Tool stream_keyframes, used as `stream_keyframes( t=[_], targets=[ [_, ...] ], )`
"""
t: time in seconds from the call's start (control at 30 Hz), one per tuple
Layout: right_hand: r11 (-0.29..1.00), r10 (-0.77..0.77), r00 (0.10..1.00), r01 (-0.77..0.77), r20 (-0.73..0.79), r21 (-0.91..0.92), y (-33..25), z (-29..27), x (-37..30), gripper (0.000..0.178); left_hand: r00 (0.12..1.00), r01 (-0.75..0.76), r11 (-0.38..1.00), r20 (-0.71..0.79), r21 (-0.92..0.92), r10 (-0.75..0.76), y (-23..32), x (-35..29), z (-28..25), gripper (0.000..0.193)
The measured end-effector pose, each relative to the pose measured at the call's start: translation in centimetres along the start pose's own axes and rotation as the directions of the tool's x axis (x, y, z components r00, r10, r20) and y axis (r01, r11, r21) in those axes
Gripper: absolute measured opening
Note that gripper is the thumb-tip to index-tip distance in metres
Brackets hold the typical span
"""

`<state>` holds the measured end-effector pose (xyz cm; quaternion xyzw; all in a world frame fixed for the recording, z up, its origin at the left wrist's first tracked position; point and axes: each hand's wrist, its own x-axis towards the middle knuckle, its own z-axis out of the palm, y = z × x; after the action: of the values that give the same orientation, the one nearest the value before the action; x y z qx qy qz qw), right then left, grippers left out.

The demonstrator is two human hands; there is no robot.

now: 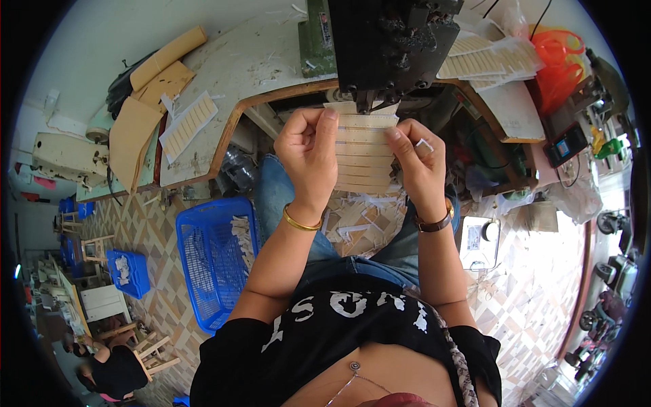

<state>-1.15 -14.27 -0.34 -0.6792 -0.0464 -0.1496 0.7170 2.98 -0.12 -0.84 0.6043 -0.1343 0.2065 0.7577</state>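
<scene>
1. Head view: our left hand (308, 152) and right hand (417, 159) pinch closed on the cream slotted card strip (365, 152) under the dark machine head (390, 47).
2. We judge feeding underway; cut cream pieces (241, 237) already lie in the blue plastic basket (203, 271).

small blue-lit screen (562, 147) on dark device, far right, white label sheet (472, 237) lower right
</scene>
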Motion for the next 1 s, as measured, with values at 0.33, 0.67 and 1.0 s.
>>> stream_keyframes(
  t=[0.33, 0.67, 1.0],
  targets=[
    [0.957, -0.152, 0.986, 0.130, -0.066, -0.258, -0.1, 1.6, -0.1, 0.026, 0.985, 0.051, 0.995, -0.171, 0.087, -0.036, -0.6, 0.6, -3.6, 0.014],
    [0.742, -0.309, 0.940, 0.335, 0.148, -0.581, 2.1, 0.5, -4.0, 0.030, 0.911, -0.118, 0.929, 0.410, 0.350, -0.039, 0.5, -3.0, -2.7, 0.011],
    [0.865, -0.092, 0.995, 0.057, -0.046, -0.498, 2.6, -1.0, -4.9, 0.015, 0.870, 0.097, 0.925, 0.421, 0.366, -0.258, -0.8, -4.7, -2.4, 0.011]
  ],
)
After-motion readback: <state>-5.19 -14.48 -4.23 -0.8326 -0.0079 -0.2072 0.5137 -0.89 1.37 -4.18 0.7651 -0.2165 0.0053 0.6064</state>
